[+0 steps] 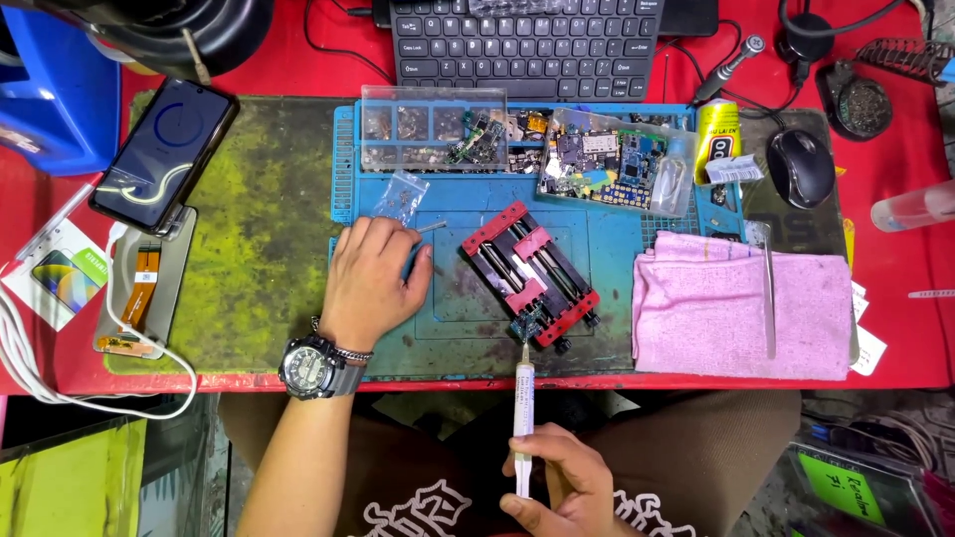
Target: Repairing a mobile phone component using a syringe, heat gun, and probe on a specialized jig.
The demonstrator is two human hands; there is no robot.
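My right hand (557, 482) grips a white syringe (523, 398) at the near table edge, thumb on its plunger. The syringe tip touches a small circuit board (527, 323) clamped in a red and black holder (527, 273) on the blue work mat (597, 224). My left hand (370, 280), a watch on its wrist, rests on the mat left of the holder. Its fingers are curled around a thin metal tool (430, 228), likely tweezers, whose tip pokes out toward a small clear bag (398, 196).
A pink cloth (741, 303) with long tweezers (769, 288) lies on the right. Clear parts boxes (434, 129) and circuit boards line the mat's back edge. A phone (164, 154) and a screen part (139, 293) lie left. A keyboard (527, 45), mouse (801, 167) and glue tube (716, 134) sit behind.
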